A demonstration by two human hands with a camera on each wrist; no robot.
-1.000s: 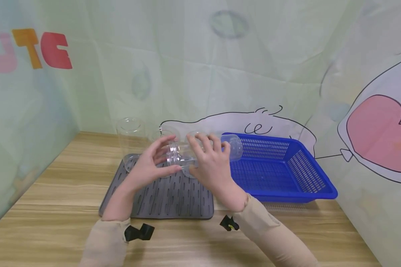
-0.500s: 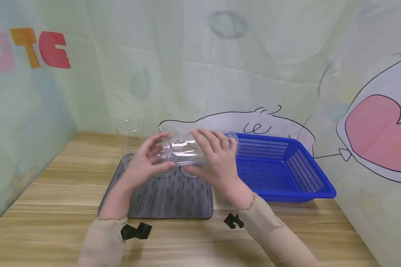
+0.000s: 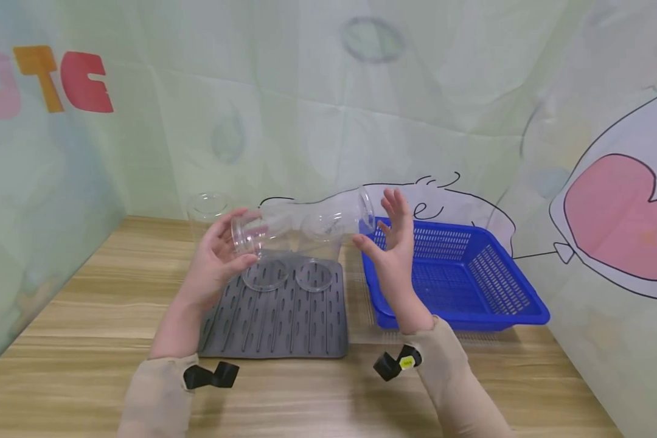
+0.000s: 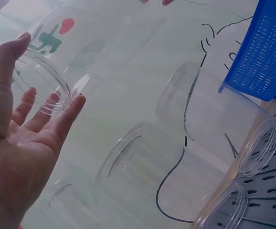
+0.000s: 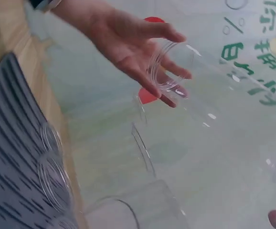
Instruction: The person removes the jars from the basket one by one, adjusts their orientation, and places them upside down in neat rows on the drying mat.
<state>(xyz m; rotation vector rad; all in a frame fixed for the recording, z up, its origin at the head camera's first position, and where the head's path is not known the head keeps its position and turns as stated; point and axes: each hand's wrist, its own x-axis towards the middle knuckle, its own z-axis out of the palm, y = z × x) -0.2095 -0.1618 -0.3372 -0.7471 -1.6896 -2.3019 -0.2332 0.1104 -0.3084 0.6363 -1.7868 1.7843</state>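
Observation:
My left hand [image 3: 210, 261] holds a clear plastic jar [image 3: 312, 225] by its threaded mouth, thumb in front and fingers behind. The jar lies sideways in the air above the grey ridged mat [image 3: 279, 331], its base tilted slightly up to the right. Close to that base is my right hand [image 3: 396, 261], fingers spread and nothing gripped; whether a fingertip touches the jar I cannot tell. Mouth down on the mat stand more clear jars: one [image 3: 266, 280] behind the held jar, one [image 3: 314, 280] right of it, and one [image 3: 208, 207] at the left, partly hidden by my left hand.
A blue slotted plastic basket [image 3: 454, 292] stands right of the mat on the wooden table [image 3: 306, 395]. A printed curtain [image 3: 306, 121] hangs behind and along both sides. Dark clips [image 3: 213, 375] sit at both sleeve cuffs.
The right hand has loosened from the jar's side and moved right, its fingers spreading near the base. The left hand has carried the jar left and tilted its base end upward.

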